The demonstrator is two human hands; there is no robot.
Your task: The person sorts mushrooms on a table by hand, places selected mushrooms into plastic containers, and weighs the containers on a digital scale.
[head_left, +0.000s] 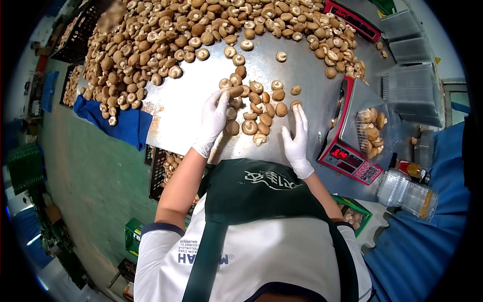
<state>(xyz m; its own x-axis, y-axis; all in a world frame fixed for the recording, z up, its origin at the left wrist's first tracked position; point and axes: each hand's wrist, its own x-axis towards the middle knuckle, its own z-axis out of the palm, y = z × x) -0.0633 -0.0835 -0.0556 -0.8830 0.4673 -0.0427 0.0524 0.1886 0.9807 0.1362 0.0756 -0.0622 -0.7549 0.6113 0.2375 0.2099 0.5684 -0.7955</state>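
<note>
My left hand point(215, 120), in a white glove, pinches a brown mushroom point(234, 91) tilted on its edge between thumb and fingers. Just beside it, a loose cluster of mushrooms point(265, 119) lies on the metal table point(221, 58), some caps up and some showing pale gills. My right hand point(298, 138), also gloved, has its fingers stretched out with the thumb apart. Its fingertips touch a single mushroom point(296, 105) at the right of the cluster. Whether those fingers grip it is not clear.
A large mushroom heap point(166, 38) covers the table's far side. On the right, a red digital scale point(347, 163) bears a clear tray of mushrooms point(373, 133). Stacked clear trays point(412, 90) stand beyond it. A second scale point(352, 20) sits at the back. Blue cloth point(113, 123) hangs over the left edge.
</note>
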